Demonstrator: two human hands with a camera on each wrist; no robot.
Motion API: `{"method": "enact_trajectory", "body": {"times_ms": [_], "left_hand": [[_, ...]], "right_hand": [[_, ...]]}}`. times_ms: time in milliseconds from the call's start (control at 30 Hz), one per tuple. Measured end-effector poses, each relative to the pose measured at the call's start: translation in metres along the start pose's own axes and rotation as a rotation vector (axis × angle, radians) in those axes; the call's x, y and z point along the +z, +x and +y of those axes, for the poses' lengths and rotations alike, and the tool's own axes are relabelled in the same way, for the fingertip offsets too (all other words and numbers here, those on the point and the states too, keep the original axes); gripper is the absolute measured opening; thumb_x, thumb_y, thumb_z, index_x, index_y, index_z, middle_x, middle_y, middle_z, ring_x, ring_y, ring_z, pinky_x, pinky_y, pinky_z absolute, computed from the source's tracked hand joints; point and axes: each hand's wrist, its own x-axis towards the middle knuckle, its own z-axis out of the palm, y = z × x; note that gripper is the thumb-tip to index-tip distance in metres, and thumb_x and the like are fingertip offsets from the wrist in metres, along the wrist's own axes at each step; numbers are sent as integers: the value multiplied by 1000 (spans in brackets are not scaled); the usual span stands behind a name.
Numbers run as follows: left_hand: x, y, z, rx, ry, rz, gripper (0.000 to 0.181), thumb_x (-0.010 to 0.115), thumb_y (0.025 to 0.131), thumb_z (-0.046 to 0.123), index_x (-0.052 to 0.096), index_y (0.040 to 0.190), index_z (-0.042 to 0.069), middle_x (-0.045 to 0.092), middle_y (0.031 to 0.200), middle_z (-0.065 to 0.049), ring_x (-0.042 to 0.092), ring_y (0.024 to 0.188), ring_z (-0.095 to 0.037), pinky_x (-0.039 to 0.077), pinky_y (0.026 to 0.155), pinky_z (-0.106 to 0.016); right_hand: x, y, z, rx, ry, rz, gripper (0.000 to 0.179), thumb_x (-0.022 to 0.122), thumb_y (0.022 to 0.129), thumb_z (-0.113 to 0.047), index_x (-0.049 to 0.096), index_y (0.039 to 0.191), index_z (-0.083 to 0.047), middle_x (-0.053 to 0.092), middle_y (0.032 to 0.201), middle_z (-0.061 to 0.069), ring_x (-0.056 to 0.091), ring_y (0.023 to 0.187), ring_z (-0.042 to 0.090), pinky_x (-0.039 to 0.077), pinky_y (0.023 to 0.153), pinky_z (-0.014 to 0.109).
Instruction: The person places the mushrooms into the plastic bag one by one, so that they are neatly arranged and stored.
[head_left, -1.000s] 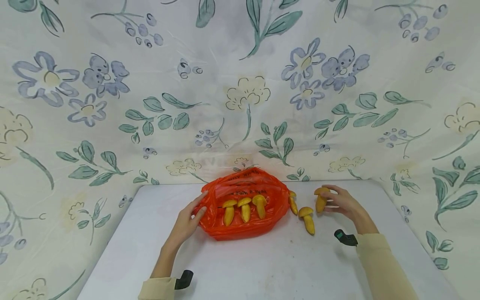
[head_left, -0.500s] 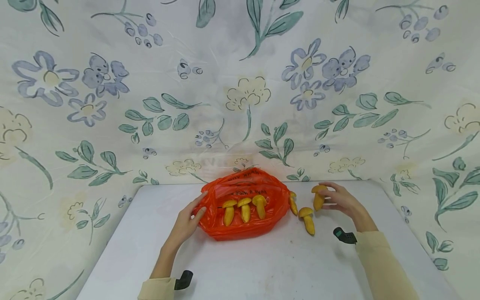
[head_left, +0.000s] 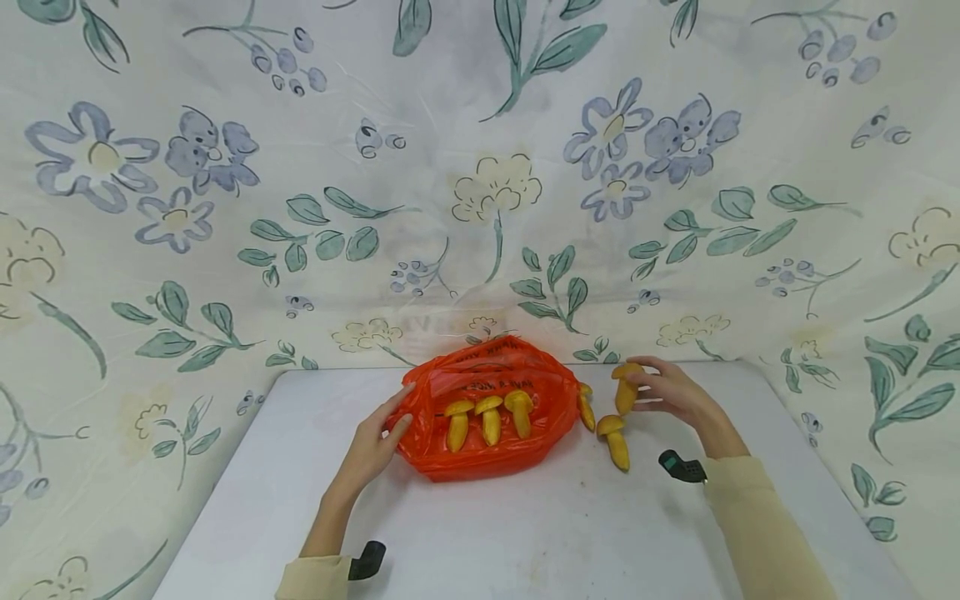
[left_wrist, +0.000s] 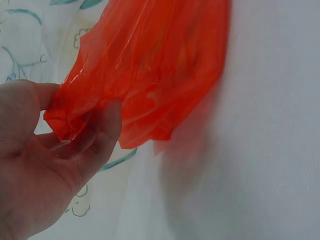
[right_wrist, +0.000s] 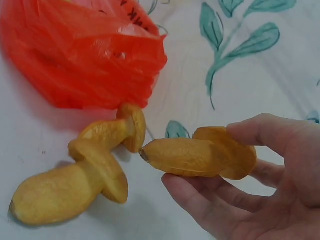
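On the white table [head_left: 540, 533], close to the flowery cloth [head_left: 480, 267] at the back, lay a red bag [head_left: 480, 467] with its mouth wide open. Three yellow mushrooms [head_left: 491, 421] lay inside it, side by side, with their caps toward the back. Right of the bag, the person's right hand [head_left: 671, 393] gripped another mushroom, the held mushroom [head_left: 627, 390], with thumb and fingers around its cap end. What mattered most, I think, was that the bag was to its left. The held mushroom's long way ran from back to front, with its cap at the back and its stem toward the person. Two loose ones were partly in the way: the far mushroom [head_left: 587, 406] right by the bag, and the near mushroom [head_left: 616, 442] just in front of the held one's stem. I could not tell if those two touched. The left hand [head_left: 377, 439] was much farther off, pinching the bag's left edge between thumb and fingers.
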Motion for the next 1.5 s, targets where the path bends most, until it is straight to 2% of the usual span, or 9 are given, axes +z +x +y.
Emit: {"method": "enact_trajectory", "body": {"times_ms": [600,867,1067,1300,1500], "left_hand": [[-1,-1,3,7,7,-1,53,54,101,20,39,151,29,46,152,-10,56,124,-32,56,95,-45],[-2,-1,5,-2,18,-3,53,54,101,20,39,151,29,48,150,-11,59,115,-29,59,88,-37],[-1,0,5,8,27,0,53,54,101,20,39,151,27,48,150,-12,59,117,-31,58,91,-42],[0,-1,5,3,29,-1,53,55,101,20,39,151,28,48,150,-11,59,119,-31,57,93,-42],[0,-1,5,18,21,4,54,55,101,19,38,151,27,48,150,-11,59,116,-30,58,91,-42]], "right_hand": [[20,5,-44,-50,-45,-40,60,54,100,-30,31,151,-7,50,139,25,59,118,39,58,90,40],[31,8,-60,-61,-55,-61,59,55,99,-29,33,150,-9,52,138,23,60,117,37,58,90,40],[42,8,-68,-72,-55,-75,59,56,99,-28,33,149,-8,52,139,23,61,116,37,58,90,41],[53,12,-78,-84,-38,-91,58,57,98,-26,34,148,-8,53,137,23,62,114,37,53,96,50],[61,15,-86,-71,-51,-84,57,59,97,-28,38,147,-12,55,135,20,63,112,34,59,87,41]]}}
